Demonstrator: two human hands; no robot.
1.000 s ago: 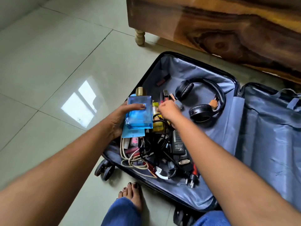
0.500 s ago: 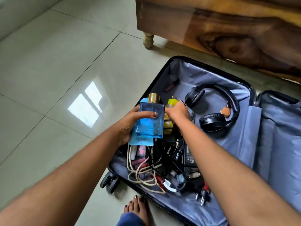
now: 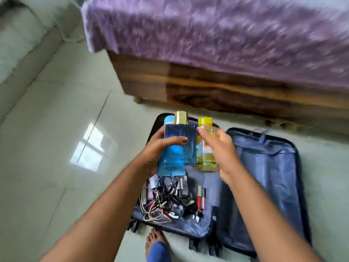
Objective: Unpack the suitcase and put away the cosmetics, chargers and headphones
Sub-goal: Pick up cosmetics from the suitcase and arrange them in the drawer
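Two bottles are up off the suitcase (image 3: 268,178) as I watch the head view, and the whole frame is smeared by motion, so fine detail is poor. On my left, the left hand (image 3: 156,154) grips a blue perfume bottle (image 3: 179,146) with a gold cap, thumb curled across its front and the fingers hidden behind it; a light-blue flat packet (image 3: 170,169) is pressed behind the bottle in the same grip, its printed text too blurred to read. Just beside it, the right hand (image 3: 221,148) holds a yellow bottle (image 3: 204,154), fingers wrapped round its far side so most of the label is covered. Both bottles hang above the far edge of the suitcase's left half.

Below them, near that half's left and near edges, lies a tangle of cables and chargers (image 3: 166,201) with small cosmetic tubes I cannot tell apart; a red lip gloss (image 3: 200,197) lies just right of the tangle. Whatever lies under the hands is hidden. The right half shows only grey lining, its near corner cut off behind my right forearm. A bed (image 3: 226,53) with a purple cover stands beyond the suitcase.
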